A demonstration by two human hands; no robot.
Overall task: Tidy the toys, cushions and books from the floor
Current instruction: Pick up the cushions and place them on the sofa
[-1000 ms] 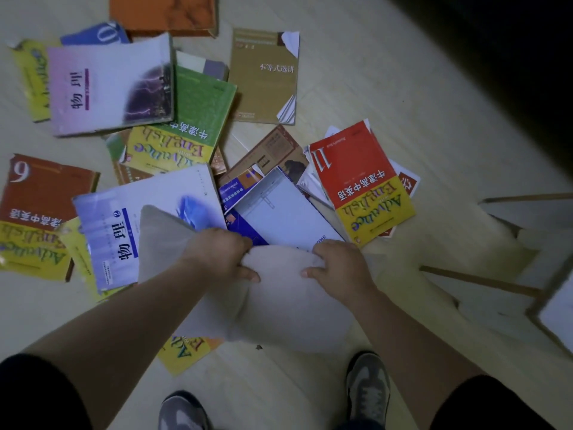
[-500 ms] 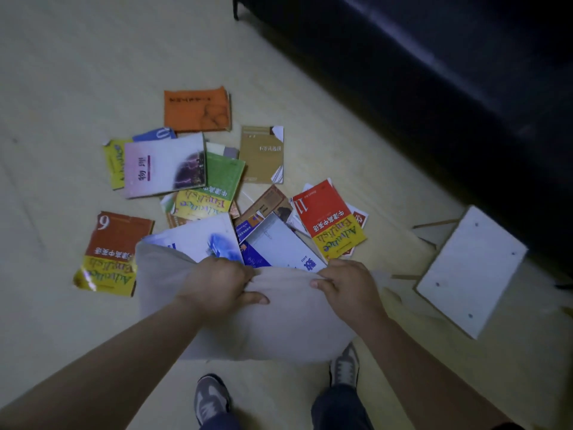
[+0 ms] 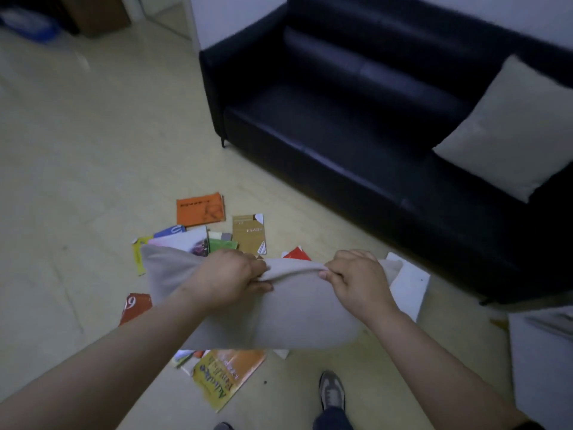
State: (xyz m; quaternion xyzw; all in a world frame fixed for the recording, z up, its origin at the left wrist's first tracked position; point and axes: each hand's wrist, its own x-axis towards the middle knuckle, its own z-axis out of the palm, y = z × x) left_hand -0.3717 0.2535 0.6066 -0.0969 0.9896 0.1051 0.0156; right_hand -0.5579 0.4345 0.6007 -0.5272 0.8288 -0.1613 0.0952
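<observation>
1. Both hands are holding the beige cushion (image 3: 294, 311) up off the floor (image 3: 77, 166), right above the book mess.
2. The left hand (image 3: 231, 276) has its grip closed on the cushion's top edge. The fingers curl over the fabric and the thumb is on the near side.
3. Same deal with the right hand (image 3: 356, 279): its grip pinches a fold of that top edge, a little apart from the other hand.
4. The cushion hangs down from the two hands and hides the middle of the pile.
5. A few books show around it:
   - an orange book (image 3: 200, 208) and a tan book (image 3: 249, 233) on the far side
   - a red book (image 3: 135, 307) with a 6 on it, off to the left
   - a yellow-and-orange book (image 3: 228, 375) down near the feet
   - a few more poking out behind the cushion's top left corner, too blurry to read
6. A white board (image 3: 409, 287) lies on the floor just right of the cushion, partly behind the right hand.
7. A black sofa (image 3: 341, 103) is ahead on the right, with a second cushion (image 3: 508, 128) in the same pale colour propped at its right end.
8. One grey shoe (image 3: 331, 389) shows at the bottom.
</observation>
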